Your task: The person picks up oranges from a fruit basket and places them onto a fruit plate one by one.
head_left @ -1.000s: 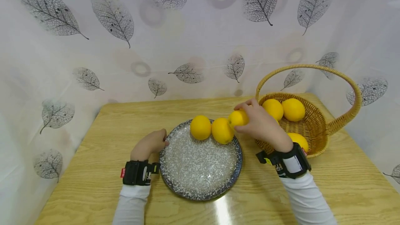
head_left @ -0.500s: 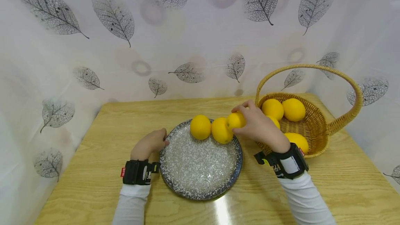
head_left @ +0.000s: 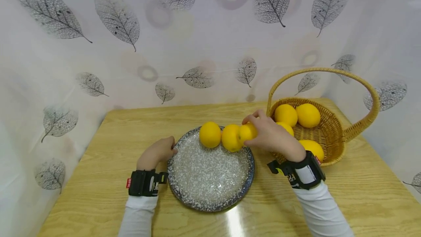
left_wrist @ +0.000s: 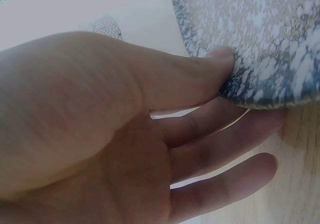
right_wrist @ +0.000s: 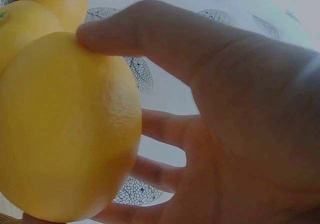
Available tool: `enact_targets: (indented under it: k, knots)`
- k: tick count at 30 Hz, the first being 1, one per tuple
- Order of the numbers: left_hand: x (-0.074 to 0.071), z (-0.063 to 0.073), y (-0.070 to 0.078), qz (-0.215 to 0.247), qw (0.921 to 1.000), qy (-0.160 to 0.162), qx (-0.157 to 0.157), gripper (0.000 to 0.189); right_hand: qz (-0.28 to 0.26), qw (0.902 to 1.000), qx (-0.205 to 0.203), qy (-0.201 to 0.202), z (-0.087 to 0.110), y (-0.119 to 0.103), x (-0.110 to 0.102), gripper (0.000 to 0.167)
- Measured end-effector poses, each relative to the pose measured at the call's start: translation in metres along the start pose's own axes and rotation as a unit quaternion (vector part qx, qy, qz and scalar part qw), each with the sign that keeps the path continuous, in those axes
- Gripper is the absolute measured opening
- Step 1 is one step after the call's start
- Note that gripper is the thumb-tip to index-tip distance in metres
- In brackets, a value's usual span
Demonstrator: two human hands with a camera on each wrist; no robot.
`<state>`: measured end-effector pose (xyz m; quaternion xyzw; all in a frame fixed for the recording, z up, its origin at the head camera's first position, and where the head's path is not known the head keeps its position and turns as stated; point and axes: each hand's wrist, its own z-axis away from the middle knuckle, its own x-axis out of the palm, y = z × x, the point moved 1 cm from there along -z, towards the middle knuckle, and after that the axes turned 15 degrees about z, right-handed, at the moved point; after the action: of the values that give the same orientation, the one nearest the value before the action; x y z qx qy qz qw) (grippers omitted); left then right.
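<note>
My left hand (head_left: 157,153) pinches the left rim of a round speckled grey plate (head_left: 210,178) with a dark edge. In the left wrist view the thumb (left_wrist: 215,66) lies on top of the rim and fingers reach underneath. Two yellow-orange oranges, a left one (head_left: 210,135) and a right one (head_left: 231,138), sit at the plate's far side. My right hand (head_left: 271,134) holds another orange (right_wrist: 70,129) between thumb and fingers at the plate's upper right edge. From the head that held orange overlaps the right one; whether they touch I cannot tell.
A wicker basket (head_left: 333,134) with a tall arched handle (head_left: 329,69) stands right of the plate, close to my right forearm. Several oranges (head_left: 308,115) lie inside it. The wooden table (head_left: 131,127) meets a leaf-patterned cloth (head_left: 197,46) at the back.
My right hand has moved slightly left and down with its orange, from the plate's outer edge to overlap the right orange. The left hand keeps its place on the rim.
</note>
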<state>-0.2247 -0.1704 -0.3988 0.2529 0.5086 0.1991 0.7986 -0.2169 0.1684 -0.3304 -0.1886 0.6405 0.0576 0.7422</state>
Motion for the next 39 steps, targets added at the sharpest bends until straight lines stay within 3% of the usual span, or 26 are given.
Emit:
enact_targets:
  k: [7,15,25,34,39]
  knots:
    - [-0.001,0.003,0.002,0.005,1.0,-0.002,0.001,0.014,-0.016,0.9984,-0.024,-0.048,-0.001,-0.004,0.005,0.053]
    - [-0.002,0.002,0.002,0.001,1.0,0.0,0.006,0.015,0.016,0.9961,-0.039,-0.078,-0.001,-0.013,0.012,0.052]
    - [0.0,0.001,0.0,0.0,1.0,-0.002,0.009,0.015,0.062,0.9917,-0.053,-0.1,-0.001,-0.024,0.019,0.052]
    - [-0.001,0.0,-0.002,-0.004,0.9999,-0.003,0.01,0.015,0.059,0.9885,-0.093,-0.103,-0.004,-0.03,0.025,0.048]
    - [-0.001,0.0,-0.001,-0.003,1.0,-0.006,0.002,0.016,0.04,0.9885,-0.09,-0.115,-0.008,-0.031,0.028,0.048]
